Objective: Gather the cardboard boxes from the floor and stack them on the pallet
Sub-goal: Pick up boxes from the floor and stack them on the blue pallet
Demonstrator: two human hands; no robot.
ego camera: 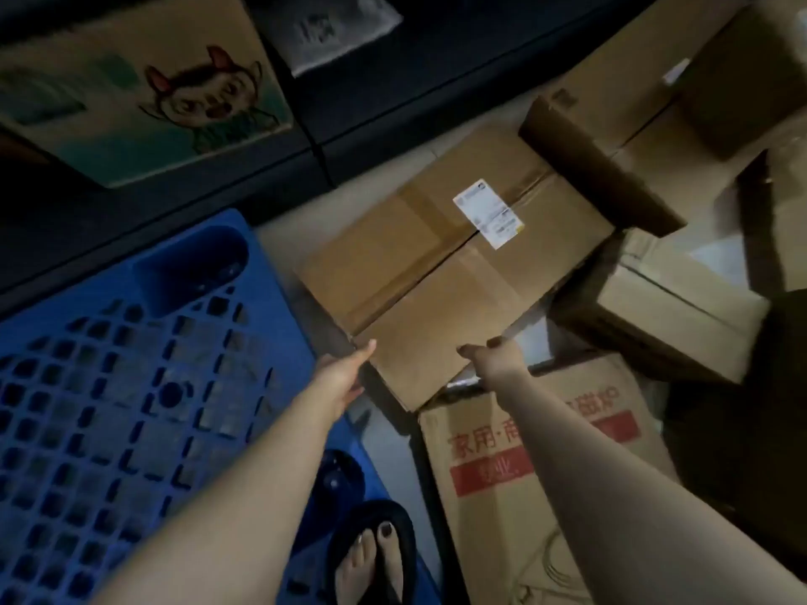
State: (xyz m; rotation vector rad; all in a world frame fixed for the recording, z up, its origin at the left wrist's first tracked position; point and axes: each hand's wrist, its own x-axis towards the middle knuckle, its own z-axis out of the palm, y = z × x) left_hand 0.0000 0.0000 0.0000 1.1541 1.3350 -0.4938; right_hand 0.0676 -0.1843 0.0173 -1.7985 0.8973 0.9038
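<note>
Large flat brown cardboard box with a white shipping label [454, 259] sits mid-frame on the floor, flaps shut and taped along the centre seam — contents not visible. Its near corner rests on top of a brown cardboard box with red Chinese print [537, 469], lower right of frame, also shut.

Left hand [345, 373] is at the labelled box's near-left corner, fingers extended along the edge and touching the cardboard; grip is spread, not wrapped around anything. Right hand [498, 355] is on the near-right edge of the same box, thumb on top, fingers curled over the edge — grip is pinching that edge.

Blue plastic grid pallet [113, 386] fills the lower left of frame, just beside the labelled box; no boxes on the part that shows. A foot in a black sandal [375, 556] stands at bottom centre, at the pallet's edge.

More brown cardboard boxes are piled at right: a smaller shut box [668, 312] mid-right, touching the labelled box, and a long box [611, 120] leaning behind it at upper right. Further boxes beyond are too dark to separate.

Upper left: a cardboard box printed with a cartoon animal [144, 89] against dark shelving. Top centre, a grey wrapped parcel [336, 28], blurred.
</note>
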